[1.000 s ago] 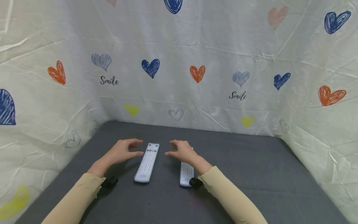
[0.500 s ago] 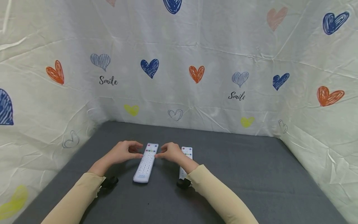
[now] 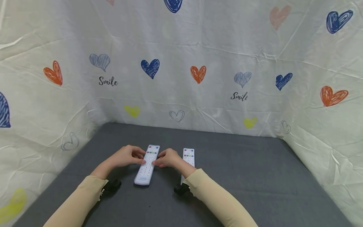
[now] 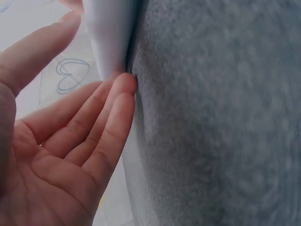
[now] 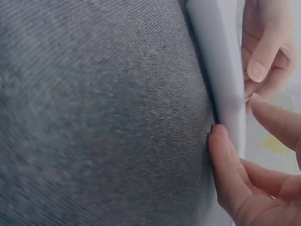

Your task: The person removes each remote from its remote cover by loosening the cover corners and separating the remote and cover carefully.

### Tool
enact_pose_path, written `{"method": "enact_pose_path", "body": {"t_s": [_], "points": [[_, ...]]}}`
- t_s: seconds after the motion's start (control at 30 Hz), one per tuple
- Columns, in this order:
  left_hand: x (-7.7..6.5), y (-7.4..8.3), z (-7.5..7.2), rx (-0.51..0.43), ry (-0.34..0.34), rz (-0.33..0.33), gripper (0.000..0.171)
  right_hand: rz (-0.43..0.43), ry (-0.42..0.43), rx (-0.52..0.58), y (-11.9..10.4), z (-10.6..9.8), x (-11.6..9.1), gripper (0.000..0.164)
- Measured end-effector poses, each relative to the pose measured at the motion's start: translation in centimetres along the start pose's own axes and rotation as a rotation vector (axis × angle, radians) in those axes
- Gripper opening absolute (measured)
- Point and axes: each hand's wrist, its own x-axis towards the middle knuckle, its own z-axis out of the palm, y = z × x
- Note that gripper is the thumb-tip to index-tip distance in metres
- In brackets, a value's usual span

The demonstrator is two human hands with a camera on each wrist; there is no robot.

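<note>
Head view, I see the white remote (image 3: 146, 165) on the worktop (image 3: 255, 179), left hand (image 3: 127, 156) at its nine o'clock, right hand (image 3: 169, 158) at three, left wrist view, fingers loosely extended, touching its side, right wrist view, fingers slightly bent, touching, neither gripping

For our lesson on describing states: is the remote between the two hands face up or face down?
Face up: in the head view, the remote shows rows of buttons on top.

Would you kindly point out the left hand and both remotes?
Left hand (image 3: 127, 156): head view, middle of hand.
Left remote (image 3: 146, 166): head view, middle of keypad.
Right remote (image 3: 188, 155): head view, upper keypad.
</note>
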Motion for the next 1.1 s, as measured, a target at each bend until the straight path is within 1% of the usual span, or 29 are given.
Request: {"method": "enact_pose_path", "body": {"t_s": [0.13, 0.2, 0.3, 0.47, 0.63, 0.7, 0.8, 0.87, 1.1], "points": [[0.18, 0.06, 0.16, -0.034, -0.009, -0.03, 0.056, 0.003, -0.006, 0.055, 0.41, 0.2, 0.16, 0.046], [0.2, 0.03, 0.2, -0.06, -0.01, -0.053, 0.056, -0.002, -0.006, 0.069, 0.54, 0.3, 0.2, 0.046], [0.19, -0.04, 0.25, -0.103, -0.018, -0.069, 0.057, -0.01, -0.014, 0.085, 0.66, 0.41, 0.25, 0.046], [0.09, 0.05, 0.27, -0.153, -0.024, -0.07, 0.058, -0.007, -0.037, 0.143, 0.8, 0.37, 0.37, 0.045], [0.18, 0.15, 0.28, -0.168, -0.021, -0.076, 0.061, 0.028, -0.067, 0.225, 0.89, 0.09, 0.23, 0.048], [0.3, 0.11, 0.29, -0.169, -0.006, -0.082, 0.063, 0.045, -0.071, 0.255, 0.88, 0.0, 0.17, 0.049], [0.46, 0.08, 0.28, -0.171, 0.024, -0.086, 0.064, 0.045, -0.056, 0.292, 0.76, -0.09, 0.11, 0.05], [0.57, 0.12, 0.25, -0.175, 0.048, -0.088, 0.065, 0.038, -0.041, 0.321, 0.62, -0.13, 0.09, 0.051], [0.59, 0.72, 0.02, -0.192, 0.093, -0.077, 0.068, -0.012, 0.012, 0.374, 0.28, -0.32, 0.19, 0.053]]}}
